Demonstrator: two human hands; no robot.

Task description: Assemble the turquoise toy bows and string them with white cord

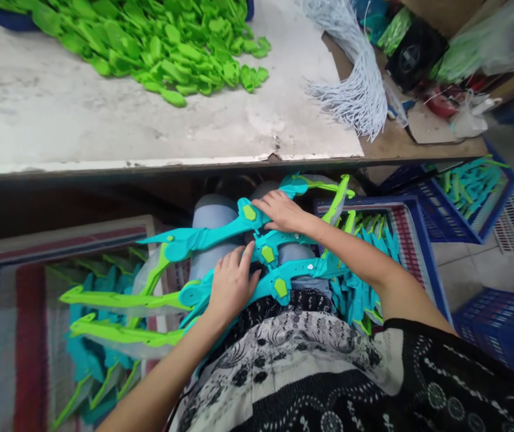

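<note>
Three teal and lime-green plastic toy bows lie side by side across the lap. The far toy bow [212, 238] has my right hand [283, 211] at its middle, fingers closed over it beside a green hexagonal piece [249, 212]. My left hand [232, 282] grips the middle toy bow [196, 292] left of its grip, the thumb apart from the fingers; the palm side is hidden. Closest to the body is the near toy bow [263, 289], partly under the left hand and wrist. Green and translucent limbs stick out at both sides.
On the white worktop [104, 129], a heap of green plastic parts [171, 51] spills from a blue container. A bundle of pale strings [360, 78] hangs over the worktop's right part. Crates of toy bows stand left [146, 225] and right [425, 258]; more blue crates stand farther right.
</note>
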